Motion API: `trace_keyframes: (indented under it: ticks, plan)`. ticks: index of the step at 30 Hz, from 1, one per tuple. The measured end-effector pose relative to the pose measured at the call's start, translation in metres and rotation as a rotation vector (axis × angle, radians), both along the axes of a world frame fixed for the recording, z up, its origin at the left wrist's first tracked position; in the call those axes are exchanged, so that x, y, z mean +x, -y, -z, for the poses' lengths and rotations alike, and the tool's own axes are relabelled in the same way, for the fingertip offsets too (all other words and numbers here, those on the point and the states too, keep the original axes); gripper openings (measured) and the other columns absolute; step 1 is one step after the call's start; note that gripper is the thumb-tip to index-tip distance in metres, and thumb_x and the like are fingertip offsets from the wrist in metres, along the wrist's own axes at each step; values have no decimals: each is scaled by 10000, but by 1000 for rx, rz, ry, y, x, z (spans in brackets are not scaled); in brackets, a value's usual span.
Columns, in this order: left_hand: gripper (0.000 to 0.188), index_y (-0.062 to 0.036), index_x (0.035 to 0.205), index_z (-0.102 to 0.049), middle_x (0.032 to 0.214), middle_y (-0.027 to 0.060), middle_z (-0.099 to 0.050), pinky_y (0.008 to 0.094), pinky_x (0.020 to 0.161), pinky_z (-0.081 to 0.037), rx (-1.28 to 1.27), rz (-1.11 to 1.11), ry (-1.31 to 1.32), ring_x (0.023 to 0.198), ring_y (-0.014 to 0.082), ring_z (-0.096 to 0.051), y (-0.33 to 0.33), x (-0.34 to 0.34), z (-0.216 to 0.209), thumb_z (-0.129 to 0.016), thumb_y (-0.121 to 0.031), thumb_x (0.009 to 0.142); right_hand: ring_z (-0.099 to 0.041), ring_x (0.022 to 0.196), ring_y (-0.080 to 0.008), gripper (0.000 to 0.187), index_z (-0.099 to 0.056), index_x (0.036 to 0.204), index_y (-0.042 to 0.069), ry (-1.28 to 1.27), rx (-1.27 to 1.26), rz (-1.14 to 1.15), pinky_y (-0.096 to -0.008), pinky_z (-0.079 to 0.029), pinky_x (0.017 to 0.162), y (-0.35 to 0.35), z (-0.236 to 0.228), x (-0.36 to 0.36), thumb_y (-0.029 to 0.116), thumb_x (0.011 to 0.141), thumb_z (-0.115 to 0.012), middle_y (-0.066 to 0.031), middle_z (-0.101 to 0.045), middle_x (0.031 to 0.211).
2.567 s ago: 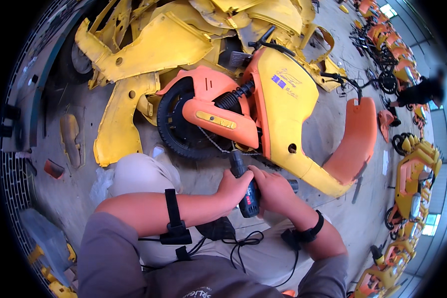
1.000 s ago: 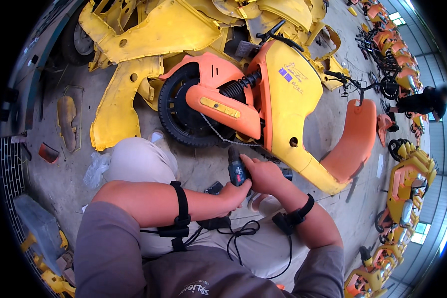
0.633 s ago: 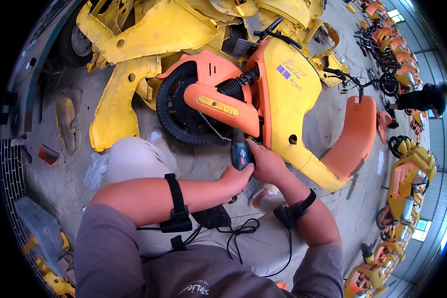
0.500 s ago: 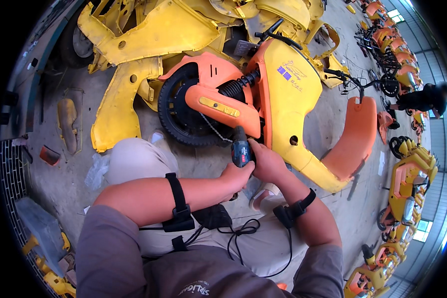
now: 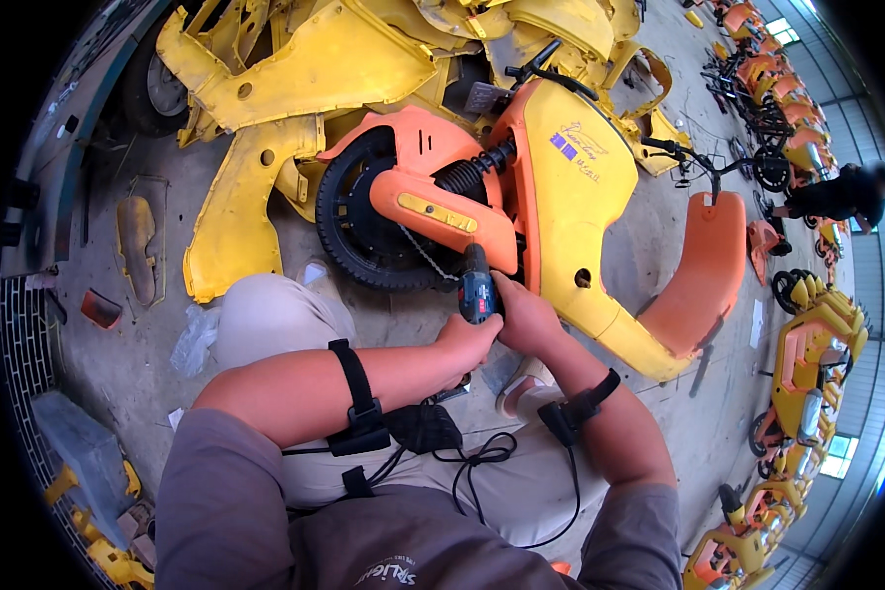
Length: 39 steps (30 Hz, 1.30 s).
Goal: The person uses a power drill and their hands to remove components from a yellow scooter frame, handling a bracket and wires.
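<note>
A dark blue cordless drill sits between my two hands, its nose up against the lower edge of the orange wheel-arm cover. My left hand is wrapped round the drill's lower part. Pressed to its right side is my right hand, fingers curled and partly hidden. The cover belongs to a yellow and orange scooter in front of me. Its black-tyred wheel and black spring shock show beside the cover. Whether a screw is under the drill's tip cannot be seen.
Yellow body panels are heaped behind the scooter. An orange curved panel extends to the right. A clear plastic bag lies left of my knee. Rows of scooters line the right, where another person stands.
Both hands stay on the drill, which has shifted only very slightly against the cover. The view has moved a little; the scooter and panels lie as before.
</note>
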<state>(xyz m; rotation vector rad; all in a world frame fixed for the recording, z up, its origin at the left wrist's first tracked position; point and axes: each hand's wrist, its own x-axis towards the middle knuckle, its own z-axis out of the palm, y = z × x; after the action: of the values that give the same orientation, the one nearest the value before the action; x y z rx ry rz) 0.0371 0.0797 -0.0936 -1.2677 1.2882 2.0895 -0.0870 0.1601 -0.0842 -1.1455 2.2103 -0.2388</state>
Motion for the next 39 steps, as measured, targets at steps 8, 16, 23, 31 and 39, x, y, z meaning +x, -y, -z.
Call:
trace_keyframes:
  ticks: [8, 16, 23, 31, 39]
  plan:
    - [447, -27, 960, -558, 728, 55, -539, 311, 564, -421, -24, 6, -10, 631, 145, -524, -1, -4, 5, -606, -457, 846, -642, 922, -411, 656, -400, 1351, 41, -95, -80, -61, -471, -524, 784, -6, 7, -1, 162, 755, -646, -231, -614, 1118]
    - [528, -72, 838, -471, 683, 15, -464, 281, 523, -402, 53, 70, -107, 584, 119, -486, 9, -11, -1, -552, -589, 900, -633, 978, -431, 455, -508, 1214, 17, 36, -118, 235, -476, -503, 819, -17, -6, 1, 207, 819, -629, -252, -657, 1036]
    - [414, -43, 963, -455, 687, 16, -492, 291, 469, -394, -168, 370, -349, 530, 115, -486, -7, -16, -7, -579, -436, 918, -655, 728, -229, 321, -590, 1052, -12, 366, -336, 724, -357, -512, 671, -60, -14, -37, 114, 773, -684, -141, -663, 830]
    - [224, -28, 955, -545, 684, 76, -574, 312, 498, -438, -382, 422, -282, 567, 163, -572, -20, -2, 39, -605, -208, 837, -593, 570, -210, 204, -587, 943, -59, 586, -480, 1256, -338, -510, 561, -105, -8, -72, 78, 806, -651, -110, -598, 757]
    - [244, -31, 976, -548, 727, 94, -605, 312, 462, -406, -434, 569, -316, 600, 171, -591, -31, -7, 28, -588, -227, 837, -616, 608, -209, 182, -585, 914, -22, 665, -538, 1259, -342, -530, 567, -98, 5, -73, 101, 800, -656, -105, -598, 773]
